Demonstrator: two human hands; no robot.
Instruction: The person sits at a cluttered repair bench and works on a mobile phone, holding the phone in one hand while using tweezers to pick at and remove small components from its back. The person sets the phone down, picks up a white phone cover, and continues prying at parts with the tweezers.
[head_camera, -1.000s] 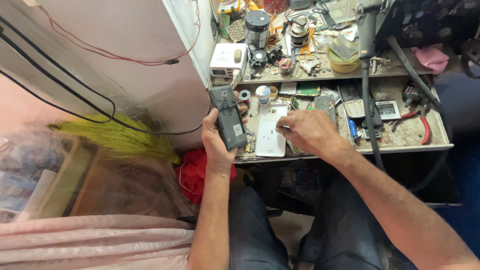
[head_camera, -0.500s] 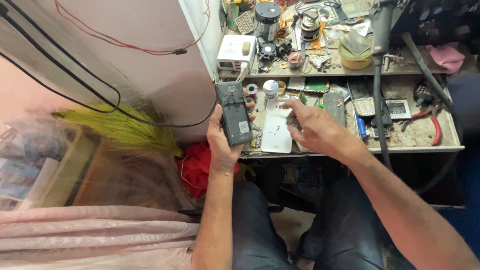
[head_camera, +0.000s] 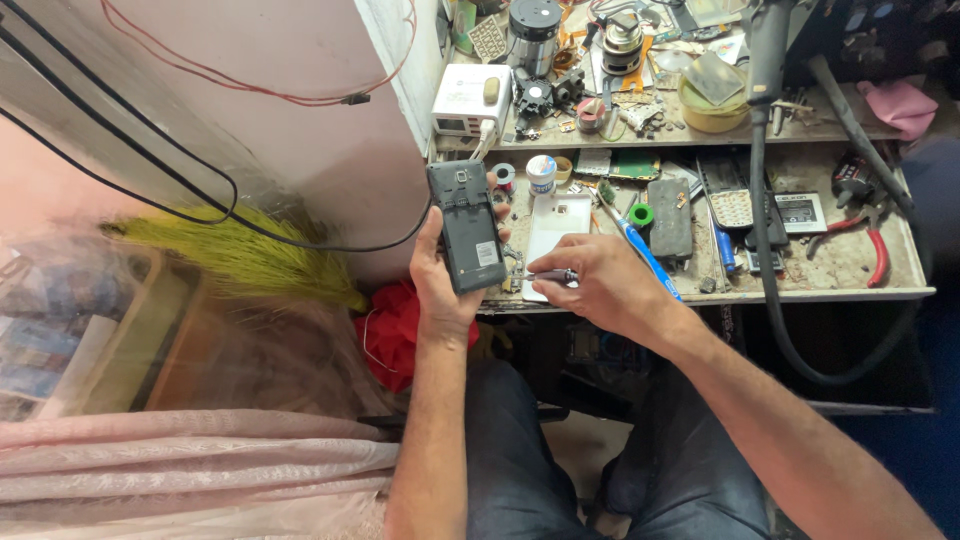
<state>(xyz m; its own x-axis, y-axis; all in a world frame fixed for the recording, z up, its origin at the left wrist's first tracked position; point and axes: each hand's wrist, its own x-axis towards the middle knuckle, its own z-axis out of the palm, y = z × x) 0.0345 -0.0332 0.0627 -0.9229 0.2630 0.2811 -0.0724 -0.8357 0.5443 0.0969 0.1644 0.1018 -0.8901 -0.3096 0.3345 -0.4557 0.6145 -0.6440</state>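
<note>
Seated at a cluttered tabletop (head_camera: 800, 290), we grip an opened dark phone (head_camera: 468, 238) upright in our left hand (head_camera: 445, 275) while our right hand (head_camera: 600, 285) pinches a small screwdriver (head_camera: 552, 274) beside it, which might slip and gouge the exposed back.

Opened phone (head_camera: 467, 227): in left hand (head_camera: 446, 290), left of back cover (head_camera: 554, 232) lying on bench (head_camera: 850, 262). Screwdriver (head_camera: 548, 275): in right hand (head_camera: 600, 283), over cover. Pliers (head_camera: 868, 240): bench's far right.
</note>
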